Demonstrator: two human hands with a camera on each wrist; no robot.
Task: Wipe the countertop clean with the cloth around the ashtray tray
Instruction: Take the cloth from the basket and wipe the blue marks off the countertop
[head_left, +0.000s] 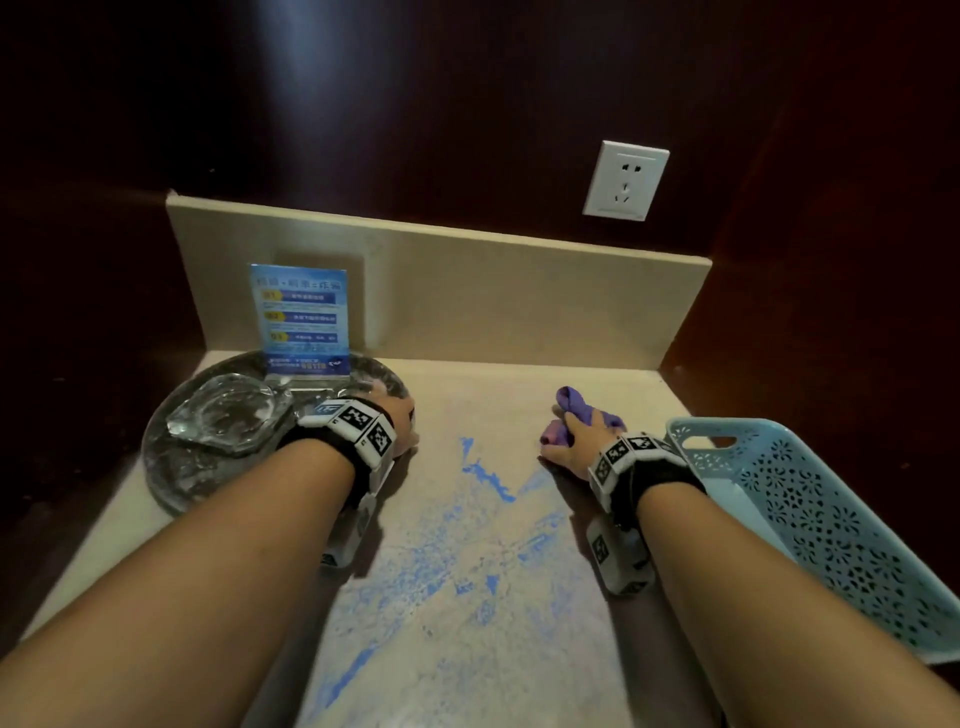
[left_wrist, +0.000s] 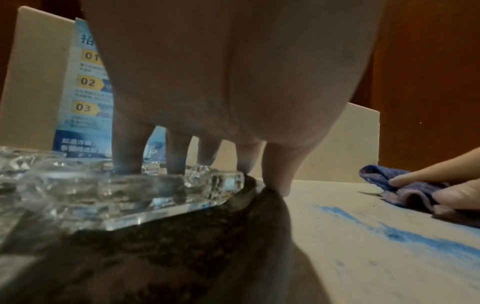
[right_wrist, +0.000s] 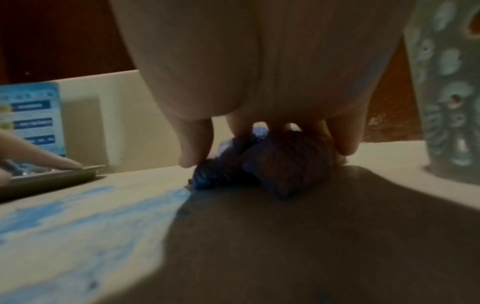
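A round dark tray (head_left: 171, 467) sits at the back left of the beige countertop (head_left: 483, 395). It carries a clear glass ashtray (head_left: 228, 410) and a blue sign card (head_left: 301, 317) in an acrylic stand. My left hand (head_left: 400, 421) rests on the tray's right rim. Its fingers (left_wrist: 130, 156) point straight down onto the stand's base, and the thumb touches the counter beside the rim. My right hand (head_left: 571, 441) grips a bunched purple-blue cloth (head_left: 574, 402) and holds it against the counter at the back right. Blue smears (head_left: 467, 545) cover the middle of the countertop between my arms.
A light blue perforated basket (head_left: 810, 519) leans at the right edge, close to my right wrist. A beige backsplash (head_left: 519, 296) runs behind the counter, with a white wall socket (head_left: 626, 179) above it. Dark wood panels close in both sides.
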